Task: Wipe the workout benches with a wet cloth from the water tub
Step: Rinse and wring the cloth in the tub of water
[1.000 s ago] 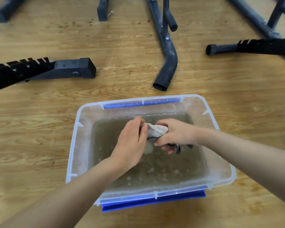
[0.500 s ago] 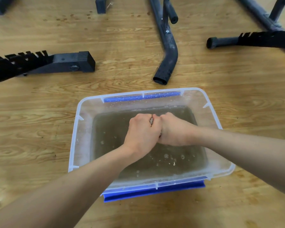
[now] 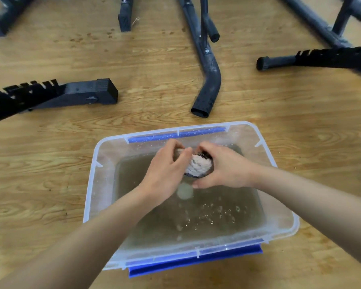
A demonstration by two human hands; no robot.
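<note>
A clear plastic tub point(image 3: 92, 184) with blue handles sits on the wooden floor, holding murky water. Above the water, near the tub's far side, both hands hold a bunched whitish cloth point(image 3: 198, 165) with a dark edge. My left hand point(image 3: 167, 174) grips its left end with curled fingers. My right hand point(image 3: 223, 170) wraps round its right side. The cloth is twisted between them. Only black bench frame parts show, beyond the tub.
Black bench legs lie on the floor past the tub: a notched bar point(image 3: 50, 97) at left, a bent tube point(image 3: 208, 88) in the middle, another notched bar point(image 3: 321, 59) at right. Wooden floor surrounds the tub on all sides.
The hands were pressed together fist to fist half a second ago, hiding the cloth. Now they have parted slightly and the twisted cloth shows between them.
</note>
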